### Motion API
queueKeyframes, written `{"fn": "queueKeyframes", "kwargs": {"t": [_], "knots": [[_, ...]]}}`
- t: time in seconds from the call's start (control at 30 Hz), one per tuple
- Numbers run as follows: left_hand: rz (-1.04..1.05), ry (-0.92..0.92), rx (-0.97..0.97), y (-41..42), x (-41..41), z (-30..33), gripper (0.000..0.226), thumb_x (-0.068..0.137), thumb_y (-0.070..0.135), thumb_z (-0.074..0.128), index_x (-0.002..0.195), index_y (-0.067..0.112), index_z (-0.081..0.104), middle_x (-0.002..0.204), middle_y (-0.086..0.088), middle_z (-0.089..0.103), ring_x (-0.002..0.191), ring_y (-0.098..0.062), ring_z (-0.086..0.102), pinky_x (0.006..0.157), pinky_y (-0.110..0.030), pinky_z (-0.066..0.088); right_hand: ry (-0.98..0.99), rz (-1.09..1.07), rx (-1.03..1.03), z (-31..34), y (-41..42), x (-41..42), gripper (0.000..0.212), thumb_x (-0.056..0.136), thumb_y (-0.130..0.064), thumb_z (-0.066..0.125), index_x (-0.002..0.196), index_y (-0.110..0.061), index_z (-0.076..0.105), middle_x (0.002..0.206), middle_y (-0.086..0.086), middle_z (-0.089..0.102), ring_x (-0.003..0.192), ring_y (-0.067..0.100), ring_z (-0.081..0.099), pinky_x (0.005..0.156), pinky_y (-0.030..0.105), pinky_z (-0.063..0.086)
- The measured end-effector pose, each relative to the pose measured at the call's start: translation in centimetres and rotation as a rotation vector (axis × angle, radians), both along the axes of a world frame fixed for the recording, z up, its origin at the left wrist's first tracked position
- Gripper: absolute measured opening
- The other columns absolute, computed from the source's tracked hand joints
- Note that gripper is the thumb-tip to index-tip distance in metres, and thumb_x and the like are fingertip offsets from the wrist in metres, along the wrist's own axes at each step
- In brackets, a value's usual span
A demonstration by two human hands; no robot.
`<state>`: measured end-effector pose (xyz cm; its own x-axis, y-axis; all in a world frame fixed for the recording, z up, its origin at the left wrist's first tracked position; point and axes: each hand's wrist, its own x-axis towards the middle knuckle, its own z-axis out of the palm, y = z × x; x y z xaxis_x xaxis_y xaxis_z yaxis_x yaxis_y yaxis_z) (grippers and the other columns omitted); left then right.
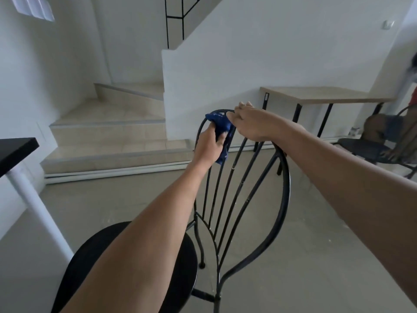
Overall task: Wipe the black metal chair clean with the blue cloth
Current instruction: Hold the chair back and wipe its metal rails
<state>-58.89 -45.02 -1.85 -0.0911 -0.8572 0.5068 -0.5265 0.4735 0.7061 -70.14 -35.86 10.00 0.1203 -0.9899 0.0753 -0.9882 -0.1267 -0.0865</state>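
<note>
The black metal chair (284,195) stands in front of me, its round seat low at the left and its looped back with thin vertical rods rising to the centre. My left hand (208,146) is shut on the blue cloth (220,125), which is bunched against the top left curve of the chair back. My right hand (252,124) grips the top rail of the back just right of the cloth. Both forearms stretch across the frame and hide part of the seat.
Tiled stairs (108,132) rise at the back left beside a white wall. A wooden table with black legs (320,96) stands at the right, with a second black chair (370,150) and a person partly seen there. A black tabletop on a white post (15,152) sits at the left edge.
</note>
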Motion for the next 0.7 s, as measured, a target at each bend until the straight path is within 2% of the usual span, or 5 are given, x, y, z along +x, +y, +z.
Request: {"fn": "queueKeyframes", "kwargs": {"t": [0.13,0.33,0.5,0.6,0.7], "knots": [[-0.029,-0.016,0.171,0.9,1.9,-7.8,0.020,0.101,0.024,0.054,0.112,0.008,0.057,0.099,-0.009,0.070,0.094,-0.027,0.069,0.076,-0.030,0.051,0.007,0.020,0.002,0.1,-0.2,-0.2,0.049,0.110,-0.023,0.017,0.157,-0.011,0.014,0.164,0.018,-0.001,0.152,0.030,-0.006,0.122,0.039,0.001],[0.072,-0.212,0.527,3.5,3.7,-18.3,0.025,0.099,0.026,0.056,0.105,0.003,0.062,0.102,-0.013,0.068,0.097,-0.029,0.068,0.076,-0.032,0.049,0.106,0.040,-0.004,-0.1,0.2,0.0,0.048,0.110,-0.018,0.014,0.157,-0.010,0.012,0.164,0.018,0.002,0.152,0.030,-0.006,0.121,0.038,0.001],[0.060,-0.068,0.440,4.1,4.3,-16.6,0.019,0.099,0.020,0.056,0.113,0.007,0.058,0.106,-0.007,0.067,0.098,-0.023,0.066,0.076,-0.025,0.048,0.098,0.041,0.003,0.1,-0.3,-0.1,0.049,0.110,-0.021,0.014,0.158,-0.013,0.008,0.164,0.017,-0.001,0.152,0.029,-0.007,0.122,0.040,0.002],[0.055,0.134,0.232,5.4,4.2,-13.0,0.016,0.101,0.022,0.053,0.112,0.012,0.058,0.100,0.003,0.065,0.090,-0.011,0.066,0.064,-0.011,0.048,0.069,0.039,0.001,0.2,0.3,0.1,0.049,0.110,-0.015,0.013,0.158,-0.012,0.006,0.164,0.019,0.000,0.152,0.031,-0.006,0.121,0.038,0.001],[-0.017,0.220,-0.009,5.1,4.0,-8.4,0.021,0.101,0.031,0.052,0.110,0.012,0.059,0.095,0.005,0.068,0.084,-0.004,0.067,0.068,-0.013,0.053,0.053,0.028,-0.012,0.3,0.9,0.1,0.049,0.110,-0.013,0.012,0.157,-0.008,0.003,0.164,0.020,0.002,0.152,0.030,-0.006,0.121,0.035,0.001]]}}
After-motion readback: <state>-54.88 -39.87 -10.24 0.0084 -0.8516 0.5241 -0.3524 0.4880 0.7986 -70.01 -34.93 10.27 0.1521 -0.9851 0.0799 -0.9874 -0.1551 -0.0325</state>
